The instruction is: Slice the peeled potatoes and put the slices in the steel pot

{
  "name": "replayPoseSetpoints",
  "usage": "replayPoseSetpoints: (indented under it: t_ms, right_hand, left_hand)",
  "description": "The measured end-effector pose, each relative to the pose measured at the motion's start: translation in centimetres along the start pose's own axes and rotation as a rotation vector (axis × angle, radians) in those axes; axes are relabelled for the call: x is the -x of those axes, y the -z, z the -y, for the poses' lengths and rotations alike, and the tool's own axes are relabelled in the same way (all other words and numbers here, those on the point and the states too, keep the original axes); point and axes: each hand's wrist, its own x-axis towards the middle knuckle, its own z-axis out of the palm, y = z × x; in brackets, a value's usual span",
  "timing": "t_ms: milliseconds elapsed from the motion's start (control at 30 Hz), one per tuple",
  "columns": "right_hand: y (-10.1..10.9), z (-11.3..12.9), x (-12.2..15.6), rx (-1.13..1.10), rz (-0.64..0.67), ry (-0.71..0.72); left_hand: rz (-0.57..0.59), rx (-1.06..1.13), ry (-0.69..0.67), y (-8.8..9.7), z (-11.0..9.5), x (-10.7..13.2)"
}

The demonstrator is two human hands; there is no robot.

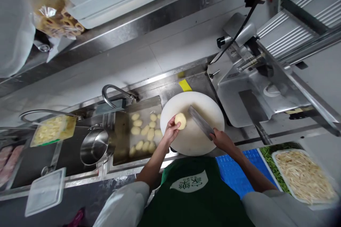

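Note:
A peeled potato [180, 121] is pinched in the fingers of my left hand [172, 129], held over the left part of a round white cutting board [197, 143]. My right hand [220, 139] grips the handle of a cleaver [200, 122], whose blade slants up and left across the board, its tip a short way right of the potato. Blade and potato are apart. Left of the board, several peeled potatoes [150, 134] lie in water in a sink basin [160, 101].
A metal slicing machine [253, 92] stands to the right. A steel pot [94, 146] and a tub of pale cut pieces [54, 129] sit over the left sinks. Faucets [106, 88] arch behind. Shredded food fills a tray [303, 173] at lower right. A shelf [119, 30] hangs above.

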Motion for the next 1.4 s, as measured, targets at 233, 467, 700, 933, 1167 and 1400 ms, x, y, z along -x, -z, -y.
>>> replayPoseSetpoints:
  t_ms: [233, 467, 700, 933, 1167, 1400]
  right_hand:
    - [0.3, 0.6, 0.4, 0.012, 0.017, -0.024]
    - [0.6, 1.3, 1.0, 0.041, -0.016, -0.025]
    - [0.7, 1.5, 1.1, 0.049, -0.001, -0.038]
    - [1.2, 1.9, 1.9, 0.061, 0.017, 0.002]
    - [0.2, 4.2, 3.4, 0.152, 0.087, 0.122]
    - [-0.7, 5.0, 3.1, 0.202, 0.103, 0.111]
  left_hand:
    - [-0.174, 0.174, 0.085, 0.4, 0.7, 0.8]
    - [-0.386, -0.005, 0.145, 1.8, 1.6, -0.8]
    - [-0.308, -0.811, -0.465, 3.7, 4.4, -0.7]
    - [0.063, -1.333, -0.705, 7.4, 7.6, 1.1]
    - [-0.207, -1.3, -0.65, 7.4, 7.3, 1.1]
    - [0.109, -1.37, -0.546, 8.2, 3.4, 1.4]
